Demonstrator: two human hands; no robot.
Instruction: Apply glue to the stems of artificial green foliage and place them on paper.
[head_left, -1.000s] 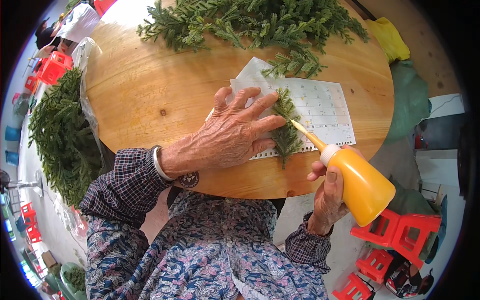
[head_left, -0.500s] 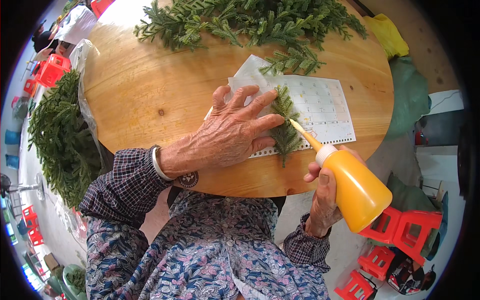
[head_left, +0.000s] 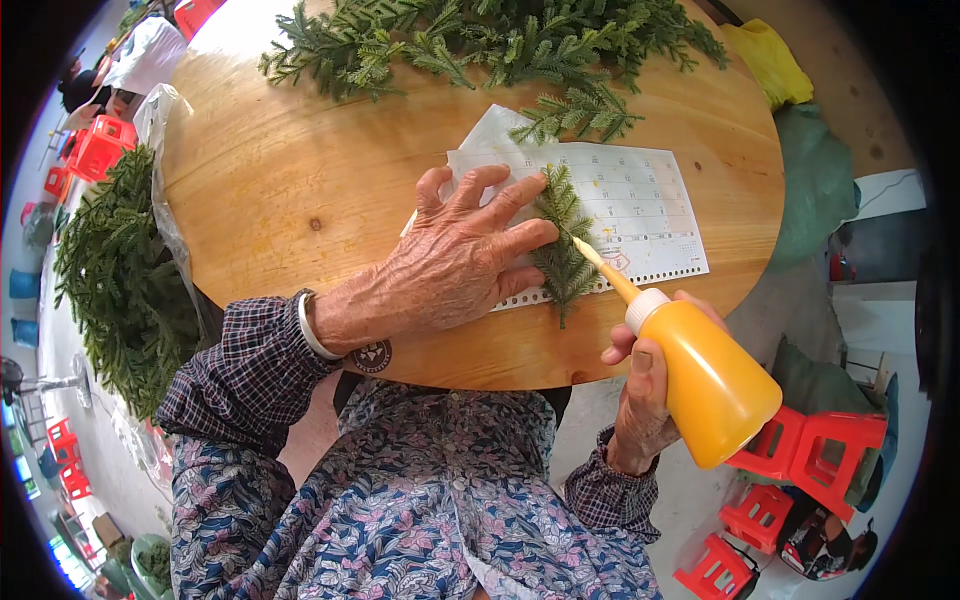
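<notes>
Left hand (head_left: 455, 258) pins green sprig (head_left: 563, 245); right hand (head_left: 645, 395) tilts orange squeeze bottle (head_left: 700, 375)

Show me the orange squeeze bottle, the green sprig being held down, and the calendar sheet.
orange squeeze bottle (head_left: 712, 385), head view, on its body.
green sprig (head_left: 563, 262), head view, mid-sprig.
calendar sheet (head_left: 645, 200), head view, bare right part.

The left hand (head_left: 450, 262) hides the left part of the fern sprig (head_left: 563, 250).

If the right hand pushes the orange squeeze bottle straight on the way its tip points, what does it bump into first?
The right hand aims the orange squeeze bottle up-left. Its pale nozzle tip already sits at the small green fern-like sprig on the white calendar sheet. Just beyond lie the left hand's fingers, though depth is unclear.
</notes>
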